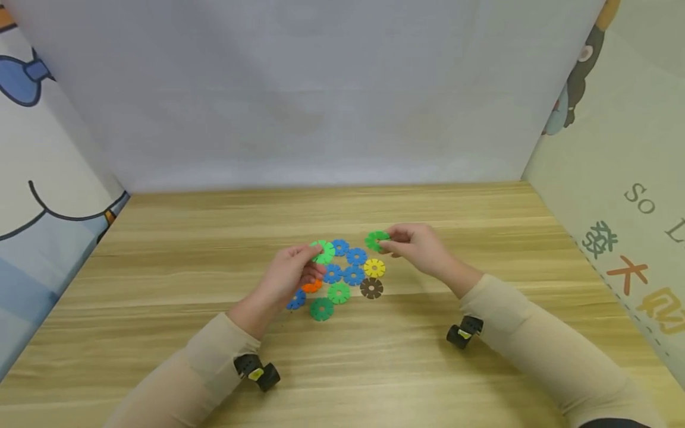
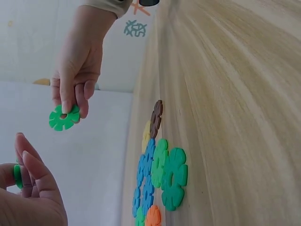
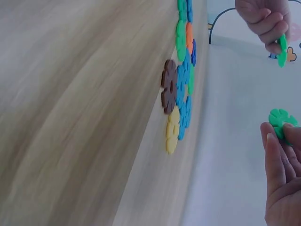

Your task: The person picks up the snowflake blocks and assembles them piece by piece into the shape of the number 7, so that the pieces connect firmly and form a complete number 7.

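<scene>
My left hand (image 1: 291, 271) pinches a light green notched plastic disc (image 1: 324, 252) between thumb and fingers, above the left side of a cluster of similar discs. To the right, my right hand (image 1: 420, 246) pinches another green notched disc (image 1: 376, 240) by its edge. Both held discs are raised off the table, as the left wrist view shows for the right hand's disc (image 2: 64, 117). A gap separates the two hands. In the right wrist view the right hand's disc (image 3: 282, 121) is tilted, with the thumb over its lower part.
Flat on the wooden table (image 1: 407, 374) lie several blue discs (image 1: 354, 275), a yellow disc (image 1: 374, 267), a brown disc (image 1: 371, 288), a light green disc (image 1: 339, 293), a dark green disc (image 1: 321, 309) and a partly covered orange disc (image 1: 313, 286). A pale wall (image 1: 321, 107) stands behind.
</scene>
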A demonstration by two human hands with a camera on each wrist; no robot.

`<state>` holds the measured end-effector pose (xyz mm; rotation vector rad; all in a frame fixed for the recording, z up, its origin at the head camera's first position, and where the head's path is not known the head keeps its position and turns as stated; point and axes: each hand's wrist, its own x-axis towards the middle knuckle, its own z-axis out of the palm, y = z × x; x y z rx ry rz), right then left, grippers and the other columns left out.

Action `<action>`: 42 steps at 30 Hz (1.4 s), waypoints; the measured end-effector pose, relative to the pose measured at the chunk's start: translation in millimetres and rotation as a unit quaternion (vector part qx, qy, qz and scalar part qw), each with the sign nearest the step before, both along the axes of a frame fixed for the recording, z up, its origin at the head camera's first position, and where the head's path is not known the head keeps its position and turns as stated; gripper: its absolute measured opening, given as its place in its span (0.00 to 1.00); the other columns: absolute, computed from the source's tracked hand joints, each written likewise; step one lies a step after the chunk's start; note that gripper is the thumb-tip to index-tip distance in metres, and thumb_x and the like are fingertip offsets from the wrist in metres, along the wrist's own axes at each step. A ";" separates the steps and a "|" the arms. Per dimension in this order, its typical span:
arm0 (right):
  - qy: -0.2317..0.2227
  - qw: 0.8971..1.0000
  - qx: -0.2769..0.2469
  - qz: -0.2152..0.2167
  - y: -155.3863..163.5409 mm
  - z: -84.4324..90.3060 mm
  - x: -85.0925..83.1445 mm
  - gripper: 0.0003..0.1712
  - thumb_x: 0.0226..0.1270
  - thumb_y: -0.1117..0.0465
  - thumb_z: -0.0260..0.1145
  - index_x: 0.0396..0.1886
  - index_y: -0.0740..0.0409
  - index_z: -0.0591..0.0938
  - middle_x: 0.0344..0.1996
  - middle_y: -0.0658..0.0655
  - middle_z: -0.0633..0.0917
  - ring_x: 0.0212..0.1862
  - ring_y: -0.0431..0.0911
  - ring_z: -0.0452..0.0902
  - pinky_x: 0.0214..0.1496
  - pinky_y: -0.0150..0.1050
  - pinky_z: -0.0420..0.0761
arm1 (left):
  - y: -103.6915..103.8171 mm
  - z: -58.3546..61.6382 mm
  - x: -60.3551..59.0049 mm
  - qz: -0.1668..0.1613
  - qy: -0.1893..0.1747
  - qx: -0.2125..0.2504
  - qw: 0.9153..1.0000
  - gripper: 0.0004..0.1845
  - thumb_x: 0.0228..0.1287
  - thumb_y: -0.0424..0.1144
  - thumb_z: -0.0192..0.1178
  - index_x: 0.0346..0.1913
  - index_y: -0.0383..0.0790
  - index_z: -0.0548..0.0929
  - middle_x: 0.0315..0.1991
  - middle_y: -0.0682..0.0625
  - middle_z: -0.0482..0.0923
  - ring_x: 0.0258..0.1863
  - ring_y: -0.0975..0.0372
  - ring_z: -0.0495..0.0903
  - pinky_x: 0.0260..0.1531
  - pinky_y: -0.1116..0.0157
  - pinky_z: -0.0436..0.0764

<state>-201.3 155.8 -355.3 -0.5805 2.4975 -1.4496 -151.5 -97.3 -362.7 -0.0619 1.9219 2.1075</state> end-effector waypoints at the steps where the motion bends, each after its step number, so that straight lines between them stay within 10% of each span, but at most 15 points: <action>1: -0.003 1.000 -0.005 0.001 -1.9 -0.3 0.3 0.11 0.65 0.64 0.63 0.44 0.67 0.80 0.37 0.60 0.85 0.43 0.58 0.81 0.44 0.49 0.80 | 0.3 0.0 -0.3 0.000 0.002 0.000 1.000 0.12 0.72 0.40 0.48 0.38 0.34 0.76 0.21 0.52 0.79 0.22 0.65 0.77 0.25 0.72 0.75; 22: 0.002 0.999 -0.050 0.001 -39.2 7.2 9.1 0.08 0.64 0.63 0.64 0.34 0.65 0.80 0.31 0.59 0.86 0.39 0.56 0.83 0.42 0.50 0.80 | 11.0 5.2 -9.1 0.018 0.014 -0.021 1.000 0.10 0.72 0.38 0.48 0.37 0.33 0.71 0.23 0.49 0.79 0.23 0.64 0.79 0.27 0.72 0.78; 30: 0.007 0.998 -0.066 0.006 -45.8 5.0 13.1 0.16 0.65 0.63 0.63 0.49 0.68 0.77 0.34 0.61 0.86 0.40 0.57 0.82 0.42 0.47 0.80 | 11.9 8.2 -8.2 0.024 0.009 -0.001 1.000 0.11 0.73 0.38 0.46 0.31 0.36 0.67 0.22 0.50 0.79 0.22 0.64 0.78 0.25 0.72 0.77; 42: 0.023 0.995 -0.099 0.010 -54.8 8.4 14.3 0.08 0.64 0.65 0.63 0.41 0.65 0.82 0.34 0.58 0.86 0.36 0.46 0.83 0.42 0.50 0.80 | 9.5 16.7 -4.9 0.044 0.008 0.052 0.998 0.13 0.73 0.37 0.44 0.27 0.40 0.61 0.14 0.55 0.65 0.12 0.69 0.63 0.16 0.75 0.65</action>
